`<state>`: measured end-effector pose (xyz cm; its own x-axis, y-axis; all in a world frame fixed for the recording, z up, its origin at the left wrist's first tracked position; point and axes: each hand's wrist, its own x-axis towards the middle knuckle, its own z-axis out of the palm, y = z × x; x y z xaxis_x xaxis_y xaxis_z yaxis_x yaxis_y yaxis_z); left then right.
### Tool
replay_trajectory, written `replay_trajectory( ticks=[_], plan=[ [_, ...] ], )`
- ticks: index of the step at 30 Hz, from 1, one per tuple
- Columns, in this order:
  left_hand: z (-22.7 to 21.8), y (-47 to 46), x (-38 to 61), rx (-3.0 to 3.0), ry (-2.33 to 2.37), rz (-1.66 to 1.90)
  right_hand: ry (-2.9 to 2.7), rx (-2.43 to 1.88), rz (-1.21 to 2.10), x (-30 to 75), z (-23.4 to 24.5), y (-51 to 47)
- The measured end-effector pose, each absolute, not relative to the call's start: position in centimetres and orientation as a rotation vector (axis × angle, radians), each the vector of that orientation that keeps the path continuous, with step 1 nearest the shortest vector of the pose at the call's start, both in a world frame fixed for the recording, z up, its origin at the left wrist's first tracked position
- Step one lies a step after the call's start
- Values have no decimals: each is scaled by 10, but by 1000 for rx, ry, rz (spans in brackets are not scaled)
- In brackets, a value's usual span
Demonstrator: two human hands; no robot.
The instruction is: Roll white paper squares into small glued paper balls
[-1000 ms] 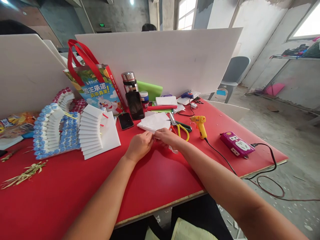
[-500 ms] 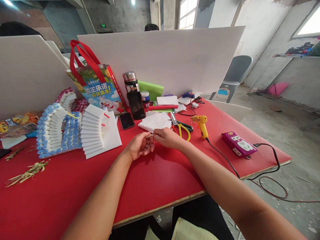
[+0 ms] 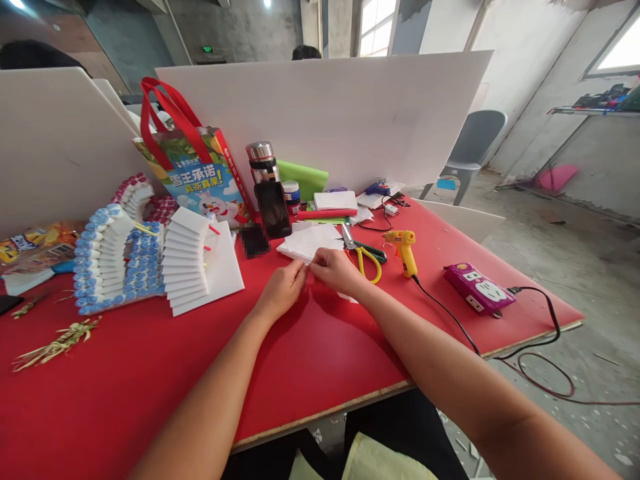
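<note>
Both arms (image 3: 210, 393) forward, left hand (image 3: 281, 291) and right hand (image 3: 334, 270) almost touching near white paper (image 3: 313, 240), each grip together, contents unclear.

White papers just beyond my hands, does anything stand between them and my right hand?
Nothing visible stands between your right hand and the white papers; the hand overlaps their near edge in view, though contact is unclear. The scissors lie off to their right.

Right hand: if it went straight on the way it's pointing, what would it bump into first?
Probably the left hand, just ahead of the right hand; depth makes it unclear whether the two touch.
</note>
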<state>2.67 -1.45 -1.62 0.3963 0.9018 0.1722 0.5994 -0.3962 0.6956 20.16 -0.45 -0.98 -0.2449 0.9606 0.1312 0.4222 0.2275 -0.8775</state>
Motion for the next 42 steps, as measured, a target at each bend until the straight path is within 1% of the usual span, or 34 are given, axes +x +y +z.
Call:
replay_trajectory(
  ticks=[3, 5, 13, 17, 21, 24, 27, 30, 32, 35, 42],
  plan=[
    [-16, -15, 29, 2477, 1474, 713, -1507, -1223, 1351, 198, -9, -6],
    [-15, -15, 30, 2620, 1546, 637, -1378, -1187, 1474, 198, -7, -7],
    [-8, -17, 34, 2807, 1637, 292, -1234, -1178, 1596, 198, 0, -9],
    [-5, -22, 35, 2821, 1602, 255, -1186, -1129, 1636, 199, -1, -8],
    [-6, -24, 35, 2826, 1542, 319, -1148, -1127, 1610, 200, -1, -8],
    [-10, -23, 35, 2689, 1481, 534, -1186, -1144, 1562, 200, 0, -9],
    [-11, -21, 35, 2294, 1286, 834, -1236, -1109, 1500, 199, -1, -8],
    [-12, -18, 35, 1862, 1130, 924, -1330, -1050, 1434, 200, -5, -5],
    [-13, -16, 34, 1714, 1115, 970, -1398, -1000, 1430, 201, -7, -4],
    [-16, -14, 34, 1694, 1113, 1032, -1447, -968, 1448, 202, -6, -4],
    [-17, -13, 34, 1967, 1186, 1066, -1414, -962, 1514, 204, -2, -6]
  ],
)
